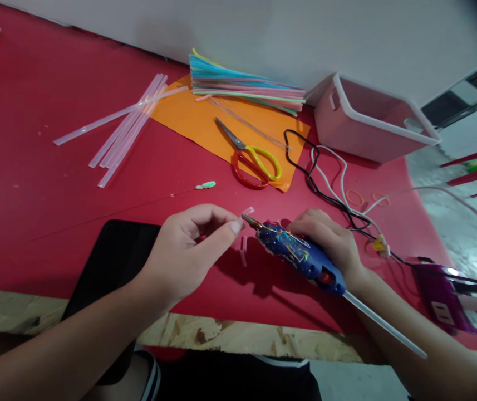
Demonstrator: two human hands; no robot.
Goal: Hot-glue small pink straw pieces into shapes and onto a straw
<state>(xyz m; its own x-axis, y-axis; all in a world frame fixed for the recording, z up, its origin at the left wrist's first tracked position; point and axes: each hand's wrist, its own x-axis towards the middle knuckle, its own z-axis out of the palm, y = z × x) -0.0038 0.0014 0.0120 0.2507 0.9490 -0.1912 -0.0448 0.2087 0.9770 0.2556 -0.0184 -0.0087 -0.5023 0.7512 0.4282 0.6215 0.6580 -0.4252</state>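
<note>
Currently, the left hand (192,248) pinches a small pink piece (249,211); toward four o'clock from it, the right hand (332,239) curls round a blue glue gun (294,250), nozzle (252,222) just beside the piece.

bare forearms (107,318) above black clothing (238,380) edged with white stripes (282,362).
</note>
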